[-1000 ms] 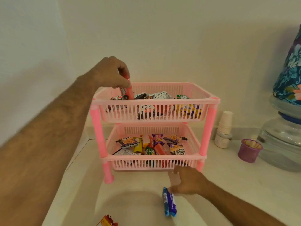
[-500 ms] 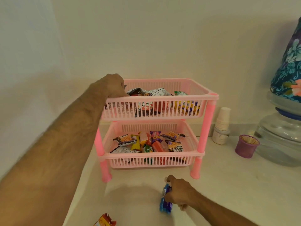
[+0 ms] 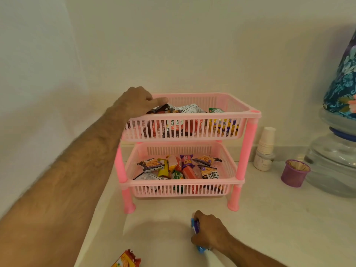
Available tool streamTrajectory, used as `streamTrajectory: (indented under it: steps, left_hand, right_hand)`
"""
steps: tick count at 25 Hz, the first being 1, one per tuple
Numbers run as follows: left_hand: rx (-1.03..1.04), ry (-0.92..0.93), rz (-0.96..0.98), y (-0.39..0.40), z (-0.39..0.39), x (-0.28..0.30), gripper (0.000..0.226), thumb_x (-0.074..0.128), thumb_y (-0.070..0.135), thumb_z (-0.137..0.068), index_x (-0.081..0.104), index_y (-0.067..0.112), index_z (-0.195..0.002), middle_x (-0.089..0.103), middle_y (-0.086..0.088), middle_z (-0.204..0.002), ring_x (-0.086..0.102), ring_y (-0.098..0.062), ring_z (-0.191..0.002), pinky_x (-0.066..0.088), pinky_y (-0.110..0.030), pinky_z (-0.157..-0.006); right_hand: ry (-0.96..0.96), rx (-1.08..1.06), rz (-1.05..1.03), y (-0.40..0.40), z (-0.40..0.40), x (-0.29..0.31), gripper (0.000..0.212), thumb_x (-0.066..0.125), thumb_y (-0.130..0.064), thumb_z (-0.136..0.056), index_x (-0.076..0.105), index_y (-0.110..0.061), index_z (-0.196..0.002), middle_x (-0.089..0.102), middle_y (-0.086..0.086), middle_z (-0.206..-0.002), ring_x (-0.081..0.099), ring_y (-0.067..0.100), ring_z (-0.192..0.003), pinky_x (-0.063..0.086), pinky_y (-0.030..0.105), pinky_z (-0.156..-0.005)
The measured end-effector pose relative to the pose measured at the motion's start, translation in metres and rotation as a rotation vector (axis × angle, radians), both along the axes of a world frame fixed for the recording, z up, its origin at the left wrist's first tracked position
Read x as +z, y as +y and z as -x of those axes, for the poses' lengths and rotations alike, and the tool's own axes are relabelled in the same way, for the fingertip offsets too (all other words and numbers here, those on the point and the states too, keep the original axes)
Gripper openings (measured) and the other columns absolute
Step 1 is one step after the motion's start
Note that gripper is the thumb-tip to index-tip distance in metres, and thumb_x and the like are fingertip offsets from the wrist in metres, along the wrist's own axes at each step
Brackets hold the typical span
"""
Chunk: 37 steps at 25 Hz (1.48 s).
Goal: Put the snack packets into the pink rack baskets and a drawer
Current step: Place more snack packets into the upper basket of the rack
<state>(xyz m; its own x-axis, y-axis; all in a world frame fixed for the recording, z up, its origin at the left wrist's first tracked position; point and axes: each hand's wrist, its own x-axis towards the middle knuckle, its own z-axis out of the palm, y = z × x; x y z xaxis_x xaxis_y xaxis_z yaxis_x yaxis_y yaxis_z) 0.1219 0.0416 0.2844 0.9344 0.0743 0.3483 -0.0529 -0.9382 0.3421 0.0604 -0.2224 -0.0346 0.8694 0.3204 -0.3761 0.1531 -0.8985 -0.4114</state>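
Left hand [image 3: 137,102] resting curled on the far-left rim of the top basket [image 3: 192,120], fingers on packets, grip unclear. Right hand [image 3: 209,231] closed around a blue packet [image 3: 195,226] on the worktop [image 3: 269,218], near the pink rack.

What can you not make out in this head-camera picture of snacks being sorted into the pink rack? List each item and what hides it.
- Blue packet: head view, mostly covered by the right hand.
- Orange packet: cut off by the bottom edge.
- Left hand fingers: tips hidden among the top basket packets.
- Drawer: none in view.
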Motion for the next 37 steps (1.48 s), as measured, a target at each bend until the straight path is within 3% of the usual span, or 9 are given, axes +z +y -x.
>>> streamTrajectory:
  steps: [3, 6, 12, 19, 23, 27, 30, 35, 37]
  left_hand:
    - [-0.196, -0.228, 0.095, -0.022, 0.004, 0.002, 0.05, 0.064, 0.06, -0.086, 0.077, 0.012, -0.091, 0.073, -0.001, -0.078, 0.066, -0.014, -0.068, 0.047, -0.026, -0.061]
    - [-0.389, -0.312, 0.162, -0.05, 0.015, 0.011, 0.035, 0.075, 0.047, -0.084, 0.077, 0.012, -0.084, 0.072, 0.006, -0.073, 0.062, -0.002, -0.057, 0.049, -0.02, -0.055]
    - [-0.635, 0.23, 0.014, -0.096, 0.036, 0.029, 0.064, 0.075, 0.066, -0.061, 0.074, 0.018, -0.104, 0.076, 0.003, -0.095, 0.074, -0.013, -0.079, 0.059, -0.023, -0.058]
    - [-0.614, 0.387, 0.01, -0.097, 0.036, 0.031, 0.039, 0.091, 0.024, -0.069, 0.07, 0.017, -0.102, 0.075, -0.007, -0.099, 0.076, -0.022, -0.076, 0.06, -0.027, -0.061]
    - [-0.546, 0.21, 0.055, -0.084, 0.034, 0.046, 0.041, 0.089, 0.019, -0.072, 0.07, 0.014, -0.108, 0.073, -0.002, -0.1, 0.075, -0.016, -0.077, 0.061, -0.025, -0.063]
    - [-0.382, -0.076, 0.155, -0.065, 0.018, 0.065, 0.042, 0.09, 0.016, -0.071, 0.071, 0.016, -0.109, 0.074, -0.004, -0.103, 0.072, -0.011, -0.065, 0.06, -0.021, -0.059]
    - [-0.222, -0.285, 0.064, -0.06, -0.004, 0.065, 0.042, 0.088, 0.016, -0.072, 0.074, 0.016, -0.111, 0.073, -0.005, -0.107, 0.066, -0.009, -0.074, 0.054, -0.019, -0.062]
    - [-0.033, -0.235, -0.044, -0.05, -0.04, 0.044, 0.042, 0.082, 0.02, -0.077, 0.073, 0.011, -0.117, 0.073, -0.012, -0.115, 0.068, -0.023, -0.098, 0.054, -0.032, -0.087]
    - [-0.036, -0.153, -0.097, -0.048, -0.051, 0.031, 0.043, 0.081, 0.021, -0.081, 0.072, 0.01, -0.121, 0.072, -0.014, -0.119, 0.067, -0.027, -0.102, 0.053, -0.036, -0.091]
  right_hand:
    - [-0.096, -0.025, -0.225, -0.001, -0.001, 0.013, 0.062, 0.076, -0.042, -0.064, 0.044, -0.035, -0.117, 0.057, -0.01, -0.104, 0.061, 0.01, -0.087, 0.057, 0.023, -0.069]
    - [-0.291, -0.084, -0.654, 0.003, -0.002, 0.06, 0.074, 0.083, -0.028, -0.062, 0.042, -0.035, -0.124, 0.059, -0.016, -0.102, 0.066, 0.003, -0.081, 0.055, 0.018, -0.057]
    - [-0.724, -0.03, -1.163, 0.005, 0.0, 0.172, 0.059, 0.088, -0.017, -0.067, 0.049, -0.04, -0.106, 0.063, -0.013, -0.105, 0.066, 0.005, -0.09, 0.056, 0.018, -0.059]
    - [-0.883, -0.012, -1.258, 0.0, -0.012, 0.202, 0.053, 0.087, -0.021, -0.067, 0.054, -0.024, -0.108, 0.063, -0.021, -0.102, 0.067, 0.005, -0.087, 0.055, 0.018, -0.059]
    - [-0.787, -0.035, -1.072, -0.007, -0.022, 0.152, 0.048, 0.084, -0.03, -0.074, 0.053, -0.025, -0.11, 0.064, -0.011, -0.101, 0.067, 0.009, -0.085, 0.059, 0.024, -0.063]
    - [-0.677, 0.106, -0.555, -0.029, -0.022, 0.054, 0.025, 0.069, -0.035, -0.086, 0.061, -0.021, -0.105, 0.066, -0.007, -0.096, 0.062, 0.01, -0.084, 0.057, 0.037, -0.072]
    - [-0.516, 0.276, -0.116, -0.049, -0.022, -0.005, 0.054, 0.054, -0.059, -0.084, 0.055, -0.029, -0.13, 0.061, -0.008, -0.129, 0.056, 0.01, -0.117, 0.047, 0.032, -0.101]
    - [-0.487, 0.364, 0.112, -0.07, -0.023, -0.061, 0.074, 0.025, -0.075, -0.09, 0.039, -0.033, -0.149, 0.027, -0.008, -0.163, 0.022, 0.016, -0.151, 0.013, 0.036, -0.123]
    - [-0.532, 0.363, 0.144, -0.072, -0.024, -0.068, 0.064, 0.027, -0.078, -0.09, 0.059, -0.041, -0.131, 0.051, -0.015, -0.148, 0.048, 0.008, -0.137, 0.04, 0.031, -0.111]
